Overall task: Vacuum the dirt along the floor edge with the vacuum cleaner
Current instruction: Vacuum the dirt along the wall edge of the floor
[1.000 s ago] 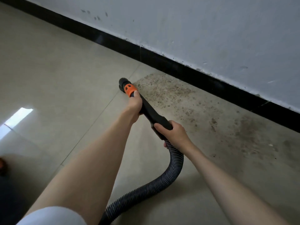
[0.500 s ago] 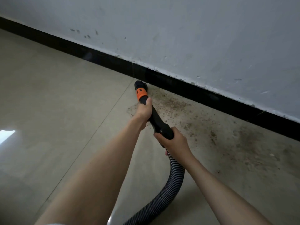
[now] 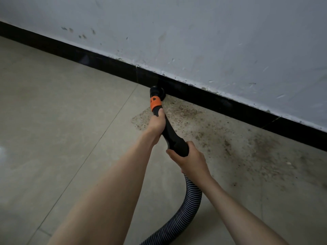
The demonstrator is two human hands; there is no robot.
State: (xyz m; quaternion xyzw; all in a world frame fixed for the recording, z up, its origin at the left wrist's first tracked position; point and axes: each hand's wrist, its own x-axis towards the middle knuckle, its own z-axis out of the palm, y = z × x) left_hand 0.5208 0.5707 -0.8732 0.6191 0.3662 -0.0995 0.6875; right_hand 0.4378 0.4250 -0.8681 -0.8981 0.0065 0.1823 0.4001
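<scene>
Hose (image 3: 190,207) cut off, btm edge

You had a scuffed, pale grey painted wall (image 3: 203,32) ahead; a glossy black skirting strip (image 3: 106,59) ran along its foot, chipped white plaster edging the join.

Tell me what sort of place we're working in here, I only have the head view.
Likely an indoor room, possibly unfinished or little used: a glossy tiled floor meets a black baseboard under a scuffed, chipped painted wall, with dirt spread along that edge. No furniture is in view.
</scene>
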